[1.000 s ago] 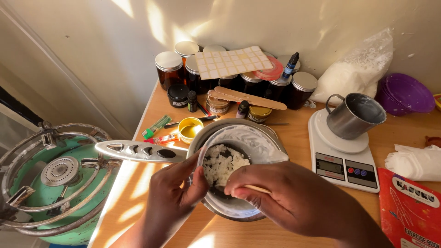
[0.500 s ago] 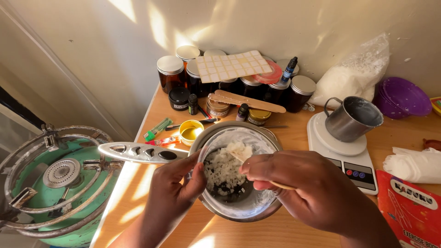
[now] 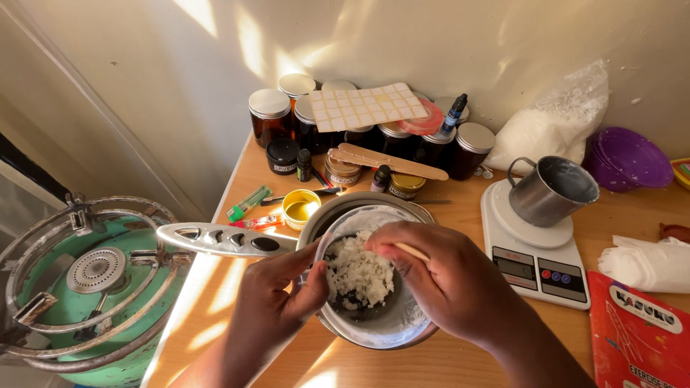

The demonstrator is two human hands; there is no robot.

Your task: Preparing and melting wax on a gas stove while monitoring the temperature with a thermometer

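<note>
Warm, low sunlight, sharp overall.
Sunlit patches streak the wall (image 3: 237, 43) and the wooden table (image 3: 208, 316); both hands sit in shade. Glare on the pan handle (image 3: 215, 239). Wide-angle bending shows at the edges.

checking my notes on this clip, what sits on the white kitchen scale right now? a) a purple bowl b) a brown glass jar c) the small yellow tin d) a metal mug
d: the metal mug stands on the round platform of the white scale, while the purple bowl lies farther right on the table and the brown jars stand back by the wall.
</note>
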